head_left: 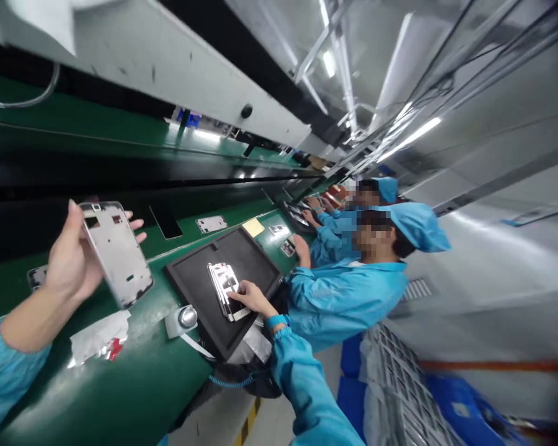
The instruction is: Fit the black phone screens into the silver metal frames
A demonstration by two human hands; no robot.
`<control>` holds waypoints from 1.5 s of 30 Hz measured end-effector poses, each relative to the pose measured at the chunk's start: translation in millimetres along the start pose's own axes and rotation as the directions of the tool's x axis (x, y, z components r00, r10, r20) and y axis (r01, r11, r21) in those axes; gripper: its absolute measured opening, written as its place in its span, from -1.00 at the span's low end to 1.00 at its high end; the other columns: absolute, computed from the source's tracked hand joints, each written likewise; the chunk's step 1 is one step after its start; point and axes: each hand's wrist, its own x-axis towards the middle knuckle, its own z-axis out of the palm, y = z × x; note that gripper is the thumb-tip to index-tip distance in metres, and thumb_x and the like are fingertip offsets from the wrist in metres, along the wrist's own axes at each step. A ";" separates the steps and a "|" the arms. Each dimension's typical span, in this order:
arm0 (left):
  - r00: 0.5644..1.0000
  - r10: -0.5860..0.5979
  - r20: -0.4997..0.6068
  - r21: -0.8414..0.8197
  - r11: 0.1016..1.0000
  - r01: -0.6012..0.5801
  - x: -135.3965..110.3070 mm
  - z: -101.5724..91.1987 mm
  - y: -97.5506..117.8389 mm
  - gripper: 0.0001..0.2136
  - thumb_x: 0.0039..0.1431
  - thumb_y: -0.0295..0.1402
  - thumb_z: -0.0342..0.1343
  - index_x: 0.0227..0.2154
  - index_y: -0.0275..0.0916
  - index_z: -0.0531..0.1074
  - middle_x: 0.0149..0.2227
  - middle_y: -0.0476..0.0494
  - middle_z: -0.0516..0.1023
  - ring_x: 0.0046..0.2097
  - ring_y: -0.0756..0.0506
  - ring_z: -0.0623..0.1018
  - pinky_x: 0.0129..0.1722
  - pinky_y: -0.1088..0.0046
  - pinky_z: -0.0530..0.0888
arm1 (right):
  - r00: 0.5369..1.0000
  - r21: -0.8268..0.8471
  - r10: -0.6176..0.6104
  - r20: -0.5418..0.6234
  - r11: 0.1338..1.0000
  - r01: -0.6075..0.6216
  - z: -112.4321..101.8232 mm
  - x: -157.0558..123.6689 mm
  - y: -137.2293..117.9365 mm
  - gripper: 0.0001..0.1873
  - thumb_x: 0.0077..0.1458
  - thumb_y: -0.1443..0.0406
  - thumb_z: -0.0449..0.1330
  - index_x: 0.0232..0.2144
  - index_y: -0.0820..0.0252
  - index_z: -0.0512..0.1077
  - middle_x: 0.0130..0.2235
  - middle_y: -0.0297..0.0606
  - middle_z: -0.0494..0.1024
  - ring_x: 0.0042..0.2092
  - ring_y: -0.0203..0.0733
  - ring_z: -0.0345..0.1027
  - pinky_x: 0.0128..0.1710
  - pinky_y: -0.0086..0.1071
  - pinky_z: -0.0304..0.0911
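Note:
My left hand [72,260] is raised over the green bench and grips a silver phone frame [117,253] by its edge, thumb along one side, fingers behind. My right hand [250,296] reaches out to a stack of phone frames [223,286] lying on a black tray [199,275]; its fingers rest on the near end of the stack. A blue wrist strap [277,321] circles my right wrist, and a coiled cord [232,381] hangs below the bench.
The green bench [121,384] carries a crumpled white cloth [100,337], a small domed white device [182,319], a loose phone frame [211,223], a dark phone panel [166,222] and a yellow note [253,227]. Two co-workers in blue coats [348,291] work further along. Blue crates [400,384] stand below.

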 end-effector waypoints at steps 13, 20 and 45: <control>0.877 -0.480 -0.016 0.064 0.875 0.480 -59.7 -31.1 37.4 -0.65 0.51 -0.09 -0.06 0.06 -0.13 0.54 -0.02 -0.08 0.73 -0.28 -0.13 0.74 -0.32 0.39 0.70 | 0.965 0.128 0.187 -0.185 0.978 -0.165 -10.2 -10.5 -48.3 -0.66 0.37 0.15 0.29 0.06 0.23 0.50 0.05 -0.15 0.58 -0.01 -0.07 0.55 0.00 -0.10 0.54; 0.864 -0.466 0.192 0.213 0.879 0.427 -80.9 -30.5 38.3 -0.50 0.53 -0.14 -0.08 0.40 -0.22 0.26 -0.21 -0.33 0.74 -0.32 -0.21 0.73 -0.41 0.37 0.65 | 0.896 0.404 0.197 -0.399 0.915 -0.022 -28.6 -22.6 -63.6 -0.70 0.38 0.14 0.28 0.00 0.26 0.51 -0.06 -0.21 0.60 -0.14 -0.16 0.55 -0.14 -0.23 0.55; 0.635 -0.320 0.703 0.682 0.559 -0.472 -103.2 -49.7 21.2 -0.33 0.50 0.03 -0.11 0.53 -0.17 0.05 0.58 -0.31 -0.13 0.51 -0.42 0.12 0.42 0.01 0.26 | 0.703 0.638 -0.100 -0.704 0.347 0.687 6.9 -159.3 -296.6 -0.66 0.37 0.10 0.24 0.08 0.12 0.52 0.20 -0.07 0.57 0.25 0.01 0.45 0.32 -0.03 0.33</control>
